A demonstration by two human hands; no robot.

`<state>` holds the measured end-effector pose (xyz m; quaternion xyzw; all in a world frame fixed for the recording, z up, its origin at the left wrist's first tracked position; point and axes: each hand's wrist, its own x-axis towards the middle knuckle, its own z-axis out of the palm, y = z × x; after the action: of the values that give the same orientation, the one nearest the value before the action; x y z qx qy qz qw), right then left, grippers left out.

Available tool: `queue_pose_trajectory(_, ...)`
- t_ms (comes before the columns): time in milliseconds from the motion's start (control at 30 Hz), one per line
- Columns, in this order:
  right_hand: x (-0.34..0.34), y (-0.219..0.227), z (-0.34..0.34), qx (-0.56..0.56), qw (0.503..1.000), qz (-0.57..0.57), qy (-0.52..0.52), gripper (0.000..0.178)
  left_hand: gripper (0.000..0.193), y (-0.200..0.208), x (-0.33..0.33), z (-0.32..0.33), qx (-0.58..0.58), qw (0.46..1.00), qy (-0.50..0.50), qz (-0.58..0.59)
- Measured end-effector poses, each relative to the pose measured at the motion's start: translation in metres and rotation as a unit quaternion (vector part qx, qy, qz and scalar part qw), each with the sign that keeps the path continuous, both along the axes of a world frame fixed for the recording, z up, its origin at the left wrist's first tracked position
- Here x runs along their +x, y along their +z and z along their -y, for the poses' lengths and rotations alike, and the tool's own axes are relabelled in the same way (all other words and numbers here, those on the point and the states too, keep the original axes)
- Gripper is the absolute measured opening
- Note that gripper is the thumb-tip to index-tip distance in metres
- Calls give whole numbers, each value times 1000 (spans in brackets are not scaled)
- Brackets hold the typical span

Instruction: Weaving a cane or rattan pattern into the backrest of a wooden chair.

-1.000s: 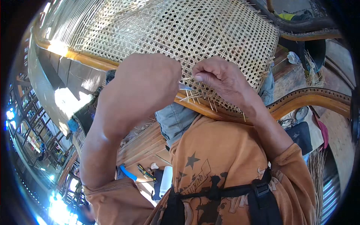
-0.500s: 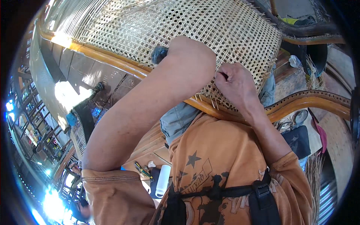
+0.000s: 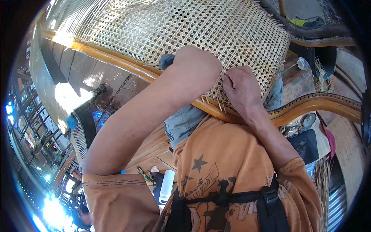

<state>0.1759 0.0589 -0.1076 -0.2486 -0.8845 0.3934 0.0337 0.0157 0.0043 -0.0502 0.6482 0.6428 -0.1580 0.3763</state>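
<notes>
A woven cane panel (image 3: 154,29) with an open hole pattern lies before me in a varnished wooden frame (image 3: 116,63). My left hand (image 3: 199,58) is bent sharply at the wrist over the panel, its fingers hidden from sight. A dark blue-grey fuzzy piece (image 3: 166,61) shows beside it; whether it is worn on the hand, I cannot make out. Close by on the right, my right hand (image 3: 244,85) is closed over the panel's near edge. Whatever its fingers pinch is hidden. Loose cane ends (image 3: 220,103) stick out below, between the hands.
A curved wooden rail (image 3: 320,102) pierced with small holes runs at the right. Bundled cane strands (image 3: 321,181) hang below it. Between my left arm and body are a white bottle (image 3: 167,185) and pliers (image 3: 145,174). A dark flat pad (image 3: 304,146) lies at the right.
My left hand has sunk slightly toward me, and the dark piece beside it has shifted down a little. My right hand has turned slightly, and the gap in its curled fingers has narrowed.
</notes>
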Motion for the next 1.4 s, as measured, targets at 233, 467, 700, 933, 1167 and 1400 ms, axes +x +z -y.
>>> queue_pose_trajectory(233, 2, 4, 5, -3, 999, 18, 36, 7, 16, 3, 6, 14, 67, 996, 46, -24)
queue_pose_trajectory(467, -2, 3, 6, 24, 998, 34, 43, 10, 18, 5, 8, -4, -3, 996, 75, -52)
queue_pose_trajectory(700, -2, 3, 4, -26, 999, -11, 15, 9, 20, 3, -1, 1, 5, 995, 85, -46)
queue_pose_trajectory(933, -3, 7, -8, 25, 998, 3, 61, 11, 25, 13, -5, -1, -9, 989, 113, -92)
queue_pose_trajectory(1167, -7, 3, -24, 0, 996, 0, 88, 8, 37, 28, -20, 54, 32, 969, 216, -115)
queue_pose_trajectory(1400, 11, 9, -24, 34, 996, -26, 79, 10, 37, 38, -32, 93, -4, 942, 284, -180)
